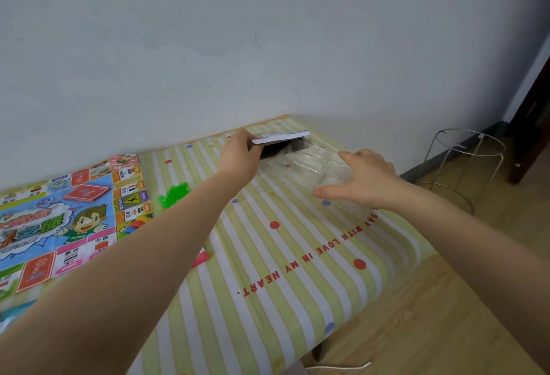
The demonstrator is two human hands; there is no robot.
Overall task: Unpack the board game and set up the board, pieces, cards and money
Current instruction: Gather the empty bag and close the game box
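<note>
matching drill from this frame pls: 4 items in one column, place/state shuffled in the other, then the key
Items
1. game board
2. box lid
3. clear plastic tray
4. wire stand

Place or state
A. on the floor, right of the table
B. lies flat at the table's left end
C. held tilted by the left hand near the wall
D. on the striped cloth, under the spread right hand

Pairs: 1-B, 2-C, 3-D, 4-A

- Striped cloth [297,255] on counter: red print "DAY WITH LOVE IN MY HEART.", upside down to the camera.
- Game board [59,211]: "?" signs on red squares; "中国" on one space; remaining text unreadable.
</note>
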